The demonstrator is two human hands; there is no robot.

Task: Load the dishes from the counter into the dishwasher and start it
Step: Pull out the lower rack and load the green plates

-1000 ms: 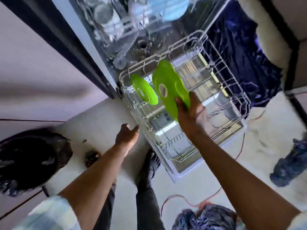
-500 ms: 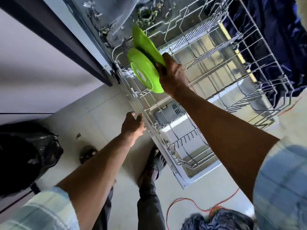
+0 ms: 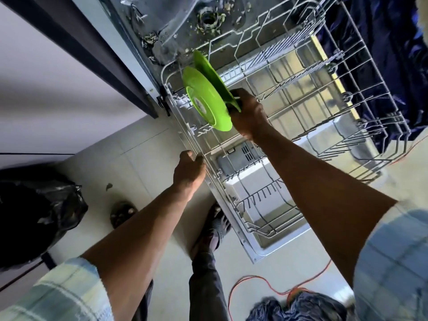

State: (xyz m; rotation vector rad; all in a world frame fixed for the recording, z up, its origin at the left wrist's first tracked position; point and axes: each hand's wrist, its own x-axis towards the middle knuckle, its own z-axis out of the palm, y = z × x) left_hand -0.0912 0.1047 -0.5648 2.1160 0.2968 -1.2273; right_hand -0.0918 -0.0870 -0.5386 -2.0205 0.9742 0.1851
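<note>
While we lean over the open dishwasher, its pulled-out lower rack (image 3: 301, 93) fills the upper middle of our view, almost bare of dishes. Our right hand (image 3: 249, 115) reaches into the rack's far left corner, its fingers clenched on the near edge of a large green plate (image 3: 209, 68) that stands on edge among the wire tines. A second, smaller green plate (image 3: 208, 100) stands on edge just beside it, on its left, already seated in the rack as far as we can tell. Our left hand (image 3: 188, 169) rests at the left edge of the lowered dishwasher door (image 3: 261, 249), fingers curled loosely and holding nothing. We judge the loading to be at an early stage: two plates are in, most tines stand empty, the worktop is out of view so we cannot tell what remains there, and closing the door and starting the machine are not yet done.
</note>
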